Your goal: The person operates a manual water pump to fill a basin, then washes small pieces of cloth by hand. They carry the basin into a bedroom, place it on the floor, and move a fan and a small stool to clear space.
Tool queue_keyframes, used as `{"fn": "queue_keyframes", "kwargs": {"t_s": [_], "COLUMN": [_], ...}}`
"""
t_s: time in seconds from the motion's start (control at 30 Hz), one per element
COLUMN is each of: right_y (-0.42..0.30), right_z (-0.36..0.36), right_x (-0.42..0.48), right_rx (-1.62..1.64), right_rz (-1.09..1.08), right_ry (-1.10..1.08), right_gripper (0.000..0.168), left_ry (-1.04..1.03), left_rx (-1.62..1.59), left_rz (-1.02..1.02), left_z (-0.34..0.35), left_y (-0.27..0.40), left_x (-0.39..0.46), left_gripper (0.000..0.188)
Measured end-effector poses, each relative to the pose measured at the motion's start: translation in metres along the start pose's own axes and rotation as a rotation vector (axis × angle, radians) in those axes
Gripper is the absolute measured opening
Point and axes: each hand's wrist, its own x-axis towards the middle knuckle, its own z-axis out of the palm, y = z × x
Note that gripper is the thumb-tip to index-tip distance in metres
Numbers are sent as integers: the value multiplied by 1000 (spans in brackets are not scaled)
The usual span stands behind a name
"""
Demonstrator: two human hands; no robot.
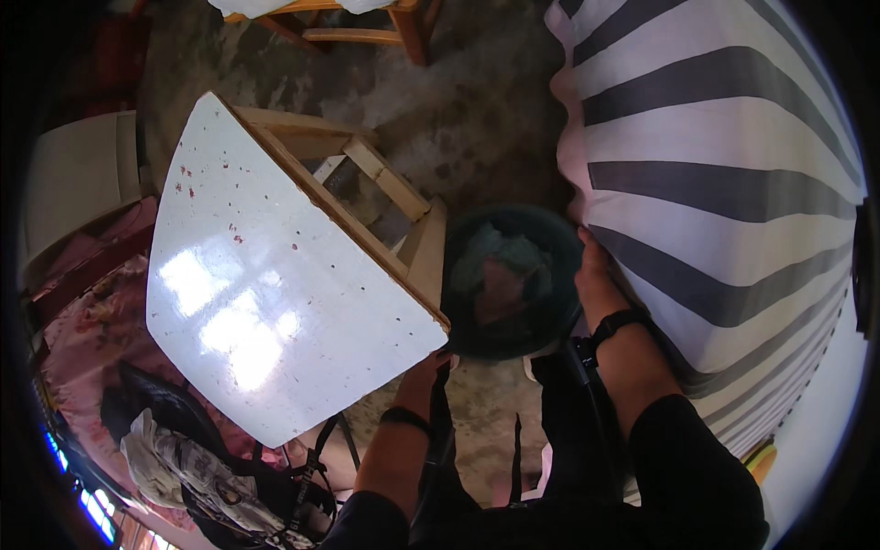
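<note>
A dark green plastic basin sits in front of me, with wet-looking green and pink cloth inside it. My right hand is at the basin's right rim, its fingers along the outer side, close to the hanging striped curtain. On the other side, my left hand is by the near-left rim. The corner of a white-topped wooden table hides most of that hand, so its grip cannot be made out.
The table's sharp corner juts toward the basin from the left. Behind it lies a stained concrete floor. A wooden stool or bench stands at the top. To the lower left are a black bag and a patterned cap or cloth.
</note>
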Motion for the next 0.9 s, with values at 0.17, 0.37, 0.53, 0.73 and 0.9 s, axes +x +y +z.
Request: {"fn": "queue_keyframes", "kwargs": {"t_s": [0.17,0.37,0.53,0.73,0.9], "right_y": [14,-10,-42,-132,-196], "right_z": [-20,-5,26,31,43], "right_x": [41,-12,-135,-271,-353], "right_rx": [110,-11,-473,-273,-435], "right_rz": [144,270,18,235,25], "right_ry": [-120,-388,-442,-834,-946], "right_gripper": [52,49,47,52,57], "left_ry": [1,-26,56,-183,204], "left_rx": [100,172,1053,1055,749], "left_rz": [39,61,488,277,134], "left_z": [30,28,-28,-72,-120], "left_y": [34,51,43,81,129], "left_x": [-13,-28,-34,-215,-347], "left_gripper": [33,52,52,36,28]}}
